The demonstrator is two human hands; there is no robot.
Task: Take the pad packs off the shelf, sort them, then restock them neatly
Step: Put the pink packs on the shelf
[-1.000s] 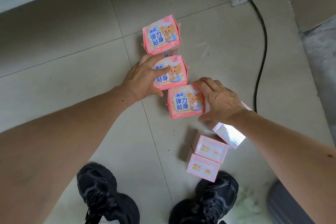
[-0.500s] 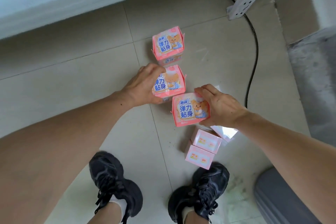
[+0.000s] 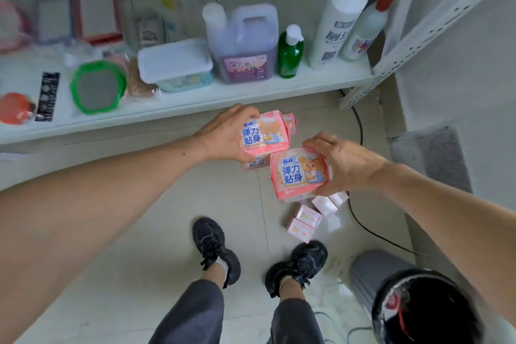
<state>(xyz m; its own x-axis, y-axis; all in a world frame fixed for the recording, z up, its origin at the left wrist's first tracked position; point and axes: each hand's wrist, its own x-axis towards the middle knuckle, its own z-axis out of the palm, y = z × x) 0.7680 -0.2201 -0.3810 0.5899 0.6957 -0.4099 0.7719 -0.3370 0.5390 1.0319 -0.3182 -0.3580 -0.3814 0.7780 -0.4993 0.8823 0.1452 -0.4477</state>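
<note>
At about 6 o'clock the person's dark shoes (image 3: 216, 251) stand on the tiled floor (image 3: 139, 246), with small pink packs (image 3: 304, 222) lying just beside the right foot at roughly 4 o'clock. A little farther out, the right hand (image 3: 344, 166) grips a pink pad pack (image 3: 300, 173) by its right edge, fingers curled over the top and thumb underneath. At 12 o'clock from it, the left hand (image 3: 226, 137) holds a second pad pack (image 3: 264, 132) the same way from its left side. Both packs are lifted off the floor; another pink pack (image 3: 290, 121) peeks out behind them, and one more seems to sit below the left-hand pack.

Beyond lies the white shelf (image 3: 195, 100), carrying a lidded box (image 3: 176, 64), a purple jug (image 3: 245, 45) and a green bottle (image 3: 290, 53). The step looks like carrying matched packs up for restocking. It would go best keeping printed faces level and turned the same way, then setting them side by side in a free stretch of shelf, edges flush.
</note>
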